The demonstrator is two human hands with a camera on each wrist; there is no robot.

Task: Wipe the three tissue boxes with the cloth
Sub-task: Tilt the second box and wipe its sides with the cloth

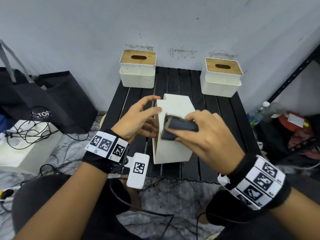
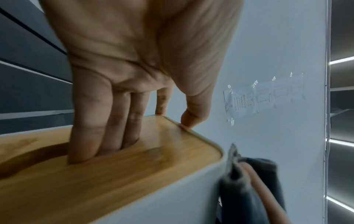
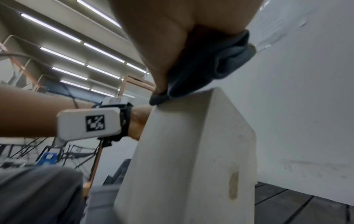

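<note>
A white tissue box (image 1: pixel 174 148) lies tipped on its side in the middle of the black slatted table (image 1: pixel 223 118), its wooden lid (image 2: pixel 134 174) facing left. My left hand (image 1: pixel 149 108) grips it: three fingers (image 2: pixel 107 128) are tucked into the lid's slot and the thumb sits on the lid's far edge. My right hand (image 1: pixel 204 134) holds a folded dark grey cloth (image 1: pixel 180 126) and presses it on the box's upturned side, near the lid edge. In the right wrist view the cloth (image 3: pixel 206 63) touches the box (image 3: pixel 191 151) at its top corner. Two more tissue boxes, the back left (image 1: pixel 137 70) and the back right (image 1: pixel 221 78), stand upright by the wall.
Black tote bags (image 1: pixel 43 101) and a white case with cables (image 1: pixel 26 141) lie on the floor to the left. A black shelf post (image 1: pixel 294 75), a plastic bottle (image 1: pixel 266 110) and red clutter (image 1: pixel 294 123) are to the right. The wall (image 1: pixel 173 23) is right behind the table.
</note>
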